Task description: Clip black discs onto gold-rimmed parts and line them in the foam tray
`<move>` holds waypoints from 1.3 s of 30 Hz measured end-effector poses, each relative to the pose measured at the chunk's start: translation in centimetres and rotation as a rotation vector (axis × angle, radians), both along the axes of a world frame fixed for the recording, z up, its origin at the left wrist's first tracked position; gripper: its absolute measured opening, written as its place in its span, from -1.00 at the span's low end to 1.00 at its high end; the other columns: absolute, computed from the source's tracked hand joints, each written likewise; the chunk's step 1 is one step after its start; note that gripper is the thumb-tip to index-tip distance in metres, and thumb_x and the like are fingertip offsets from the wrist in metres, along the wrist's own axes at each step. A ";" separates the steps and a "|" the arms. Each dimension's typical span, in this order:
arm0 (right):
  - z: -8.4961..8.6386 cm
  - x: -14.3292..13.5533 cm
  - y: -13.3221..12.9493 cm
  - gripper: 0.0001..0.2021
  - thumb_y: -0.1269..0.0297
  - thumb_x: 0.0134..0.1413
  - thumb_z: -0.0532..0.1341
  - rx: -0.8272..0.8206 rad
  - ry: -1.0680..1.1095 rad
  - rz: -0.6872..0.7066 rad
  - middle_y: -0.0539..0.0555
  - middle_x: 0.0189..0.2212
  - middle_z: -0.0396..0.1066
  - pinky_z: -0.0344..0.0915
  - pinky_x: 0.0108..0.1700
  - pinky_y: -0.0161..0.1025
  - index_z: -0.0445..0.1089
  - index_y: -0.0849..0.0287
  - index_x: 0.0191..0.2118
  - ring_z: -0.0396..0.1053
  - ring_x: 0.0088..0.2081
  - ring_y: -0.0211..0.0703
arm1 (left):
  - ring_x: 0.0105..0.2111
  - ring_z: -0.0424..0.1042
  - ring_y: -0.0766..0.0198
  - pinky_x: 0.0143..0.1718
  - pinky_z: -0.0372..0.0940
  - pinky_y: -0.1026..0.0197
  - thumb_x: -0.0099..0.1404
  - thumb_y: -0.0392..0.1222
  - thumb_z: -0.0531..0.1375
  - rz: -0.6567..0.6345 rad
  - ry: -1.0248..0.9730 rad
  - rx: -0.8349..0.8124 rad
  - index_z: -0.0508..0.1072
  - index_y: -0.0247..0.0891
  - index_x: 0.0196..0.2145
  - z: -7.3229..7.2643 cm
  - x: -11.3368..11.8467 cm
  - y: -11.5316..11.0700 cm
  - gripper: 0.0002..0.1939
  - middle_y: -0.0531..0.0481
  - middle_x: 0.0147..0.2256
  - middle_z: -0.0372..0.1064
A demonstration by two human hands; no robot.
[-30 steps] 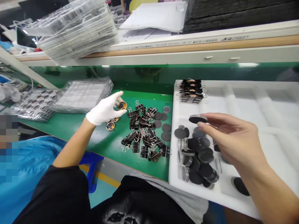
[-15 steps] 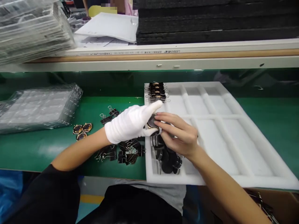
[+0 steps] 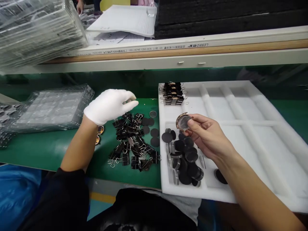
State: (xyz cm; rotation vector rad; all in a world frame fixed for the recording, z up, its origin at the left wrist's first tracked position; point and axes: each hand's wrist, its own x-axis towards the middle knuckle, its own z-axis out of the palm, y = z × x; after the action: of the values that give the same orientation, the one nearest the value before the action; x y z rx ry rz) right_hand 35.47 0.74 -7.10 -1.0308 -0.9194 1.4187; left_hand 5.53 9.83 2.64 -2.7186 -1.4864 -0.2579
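Note:
My right hand (image 3: 204, 133), bare, pinches a round gold-rimmed piece (image 3: 184, 122) between thumb and fingers. A greyish disc fills its rim. It is held tilted above the near left compartment of the white foam tray (image 3: 183, 190), where black and clear discs (image 3: 190, 156) lie in a heap. My left hand (image 3: 113, 104), in a white glove, hovers over the green table with thumb and forefinger apart and nothing between them. Under and in front of it lies a pile of black binder clips (image 3: 132, 138). Several flat black discs (image 3: 154, 132) rest between the clips and the tray.
A row of clipped gold-rimmed pieces (image 3: 173, 93) stands in the tray's far left compartment. Clear plastic trays (image 3: 53, 107) are stacked at the left, beyond gold-rimmed pieces (image 3: 97, 140) partly behind my left forearm. A shelf edge (image 3: 144, 65) crosses the back. Another person's hand (image 3: 80, 6) shows behind it.
My left hand has let go of the gold-rimmed piece and moved left over the clips. My right hand now holds the piece alone. The view has shifted slightly.

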 end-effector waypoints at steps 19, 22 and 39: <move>0.4 -0.4 -0.7 -0.78 0.07 0.09 0.49 0.090 -0.185 0.393 0.21 0.11 0.54 0.50 -0.13 -0.19 0.61 0.07 -0.25 0.55 -0.04 -0.01 | -0.51 0.39 0.38 -0.48 0.23 0.30 0.33 0.05 0.27 -0.055 -0.468 -0.559 0.53 -0.27 -0.35 -1.8 2.0 0.1 -0.70 0.04 -0.44 0.51; 0.0 -0.9 -0.9 -0.81 0.07 0.14 0.46 0.154 -0.222 0.417 0.19 -0.09 0.62 0.49 0.01 -0.10 0.60 0.04 -0.24 0.52 0.07 0.07 | -0.52 0.49 0.35 -0.48 0.33 0.28 0.34 0.02 0.28 0.000 -0.738 -0.694 0.50 -0.28 -0.30 -3.0 4.9 -2.5 -0.73 -0.05 -0.38 0.58; 0.3 -1.8 -1.3 -0.78 0.08 0.07 0.48 0.225 -0.212 0.369 0.11 -0.31 0.62 0.57 -0.16 -0.09 0.59 0.09 -0.26 0.60 -0.25 -0.03 | -0.57 0.00 0.43 -0.53 -0.06 0.26 0.26 0.10 0.26 -0.363 -0.398 -0.317 0.19 -0.24 -0.62 -4.8 5.6 -3.5 -0.50 0.18 -0.63 0.01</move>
State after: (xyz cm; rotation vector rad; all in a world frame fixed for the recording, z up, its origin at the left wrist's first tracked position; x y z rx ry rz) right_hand 33.71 -0.53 -6.83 -0.8817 -1.4491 1.4788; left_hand 11.18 6.35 -2.17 -3.3458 -1.1652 -0.6606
